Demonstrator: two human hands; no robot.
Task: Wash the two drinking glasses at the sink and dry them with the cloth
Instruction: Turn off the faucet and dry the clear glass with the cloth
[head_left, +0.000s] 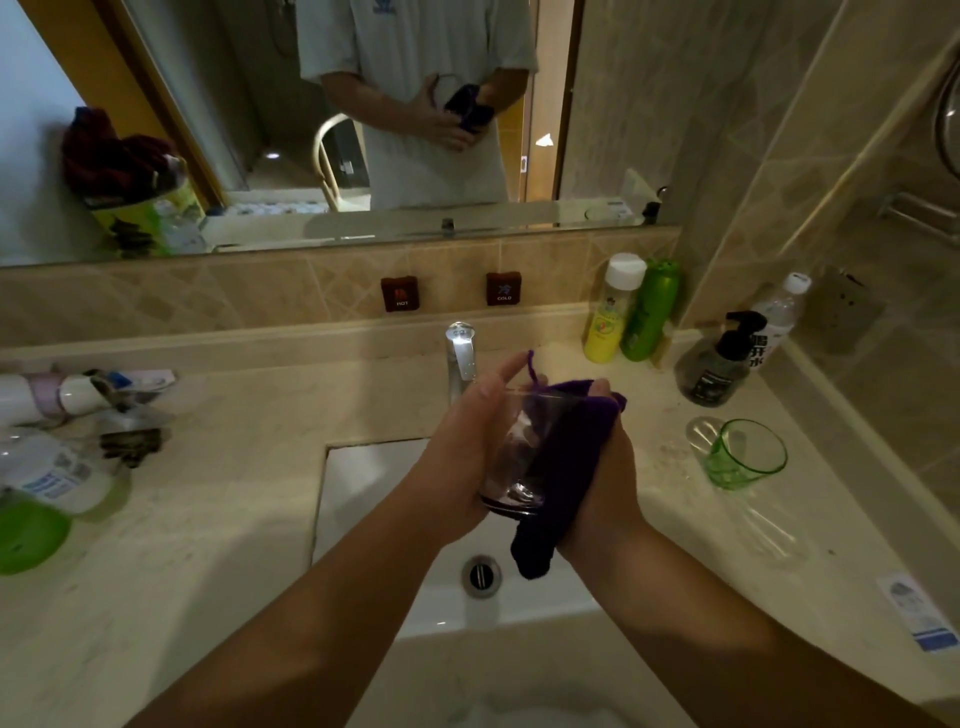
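Note:
Above the white sink (363, 467), my left hand (462, 457) grips a clear drinking glass (519, 457), its mouth tilted away from me. A dark purple cloth (561, 467) wraps the glass's right side and hangs below it, held by my right hand (608, 467). Part of the cloth seems tucked into the glass. A green drinking glass (745, 454) stands upright on the counter to the right. The chrome tap (461, 358) rises just behind my hands; no water is seen running.
Yellow (610, 312) and green (649, 312) bottles, a dark pump bottle (719, 361) and a water bottle (779, 317) stand at the back right. Toiletries and a green lid (26, 535) crowd the left counter. The mirror (332, 104) spans the wall behind.

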